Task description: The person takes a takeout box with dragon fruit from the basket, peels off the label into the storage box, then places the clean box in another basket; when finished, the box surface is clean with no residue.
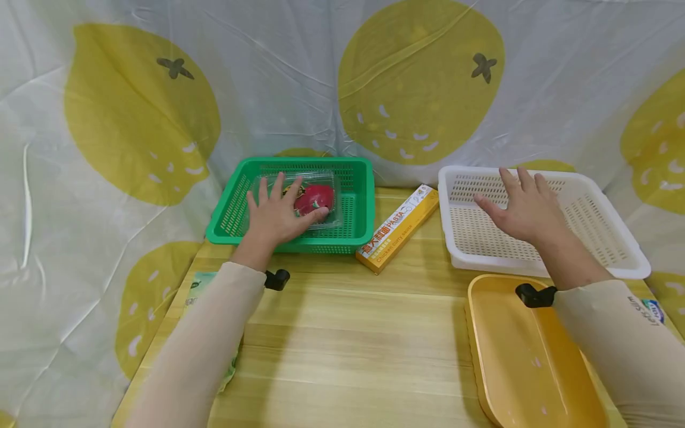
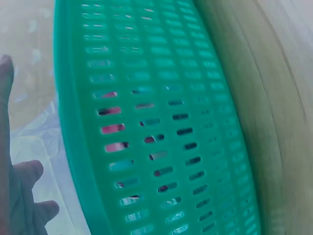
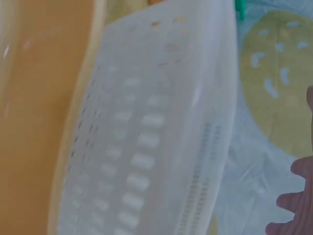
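Observation:
My left hand (image 1: 274,219) is spread over the green basket (image 1: 225,239), its fingers straight and apart. Beneath it in the basket lies a clear plastic box (image 1: 336,205) with a red item (image 1: 319,195) inside, partly hidden by the hand. My right hand (image 1: 527,208) hovers with spread fingers over the white basket (image 1: 455,252). Neither hand grips anything. Through the slots of the green basket wall (image 2: 142,105), the left wrist view shows bits of red. In the right wrist view, the right fingers (image 3: 291,201) stand beyond the rim of the white basket (image 3: 146,127).
Between the baskets a yellow pasta box (image 1: 398,229) lies slantwise on the wooden table (image 1: 353,345). A yellow tray (image 1: 527,351) stands in front of the white basket. A green packet (image 1: 200,285) lies partly under the left forearm. Behind hangs a lemon-print cloth (image 1: 278,77).

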Demonstrator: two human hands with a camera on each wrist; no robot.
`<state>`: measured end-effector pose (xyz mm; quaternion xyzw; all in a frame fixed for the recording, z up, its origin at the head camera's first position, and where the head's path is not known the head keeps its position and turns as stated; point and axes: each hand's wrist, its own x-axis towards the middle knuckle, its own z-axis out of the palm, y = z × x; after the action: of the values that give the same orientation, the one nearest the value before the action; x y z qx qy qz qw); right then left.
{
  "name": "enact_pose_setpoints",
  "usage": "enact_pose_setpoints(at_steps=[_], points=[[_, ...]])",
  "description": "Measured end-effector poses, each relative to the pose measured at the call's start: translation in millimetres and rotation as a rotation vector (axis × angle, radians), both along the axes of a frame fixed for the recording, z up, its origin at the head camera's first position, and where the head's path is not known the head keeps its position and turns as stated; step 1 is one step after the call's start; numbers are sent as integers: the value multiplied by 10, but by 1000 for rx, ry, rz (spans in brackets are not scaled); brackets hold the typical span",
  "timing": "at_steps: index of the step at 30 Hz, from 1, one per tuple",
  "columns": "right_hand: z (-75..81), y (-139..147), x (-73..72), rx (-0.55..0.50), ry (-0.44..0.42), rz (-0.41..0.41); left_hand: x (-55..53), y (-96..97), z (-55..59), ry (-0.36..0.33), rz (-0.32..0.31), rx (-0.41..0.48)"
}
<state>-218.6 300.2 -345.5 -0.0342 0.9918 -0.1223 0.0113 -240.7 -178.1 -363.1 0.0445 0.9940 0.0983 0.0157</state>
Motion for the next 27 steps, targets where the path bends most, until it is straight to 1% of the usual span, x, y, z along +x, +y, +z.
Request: enact_pose_setpoints(at_steps=[6, 9, 13, 16, 20, 24, 27], points=[[168, -267, 24, -81, 36, 39, 138, -2, 22, 80, 23, 86], [239, -443, 58, -119, 69, 57, 218, -2, 26, 122, 35, 134], [310, -697, 103, -174, 97, 84, 340, -10, 24, 182, 66, 198], [338, -872, 118, -196, 113, 117, 449, -10, 2, 219, 115, 257], [360, -1082, 128, -199, 125, 165, 599, 26, -62, 264, 188, 347], [369, -1291, 130, -214, 124, 204, 716, 60, -126, 351, 263, 443], [342, -1452, 121, -246, 135, 228, 796, 74, -176, 412, 346, 500]])
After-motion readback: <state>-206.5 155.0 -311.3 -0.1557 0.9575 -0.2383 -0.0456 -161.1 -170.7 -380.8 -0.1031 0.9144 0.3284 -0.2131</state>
